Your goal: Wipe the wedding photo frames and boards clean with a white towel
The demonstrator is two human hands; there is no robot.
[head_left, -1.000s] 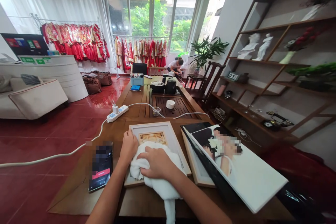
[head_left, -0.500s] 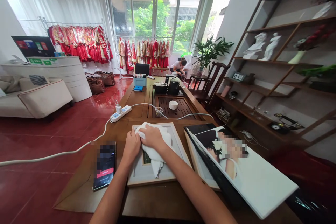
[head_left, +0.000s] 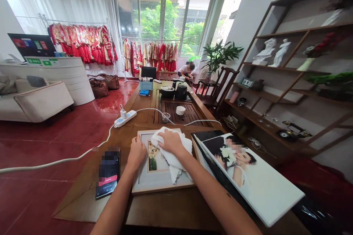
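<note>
A framed picture [head_left: 142, 178] with a wide pale mat lies flat on the wooden table before me. My left hand [head_left: 137, 153] steadies it at the left side, fingers curled against the edge. Bunched beneath my right hand [head_left: 172, 142] is a white cloth [head_left: 175, 165], pressed onto the frame's upper right part. The cloth hides much of the small photo [head_left: 152, 159] in the middle. To the right a large photo panel [head_left: 275, 181] of a couple rests slantwise on other frames. A phone [head_left: 108, 174] lies left of my left forearm.
A power strip [head_left: 125, 118] with a white cable crosses the table beyond the frame. Further back are a tea tray [head_left: 190, 109] with a white cup [head_left: 180, 110] and a dark pot [head_left: 181, 91]. Another person [head_left: 186, 70] bends near the windows. Shelves [head_left: 275, 66] stand right.
My right hand has slid the cloth rightward across the frame, uncovering more of the small photo. My left hand has moved apart from it, down along the frame's left edge.
</note>
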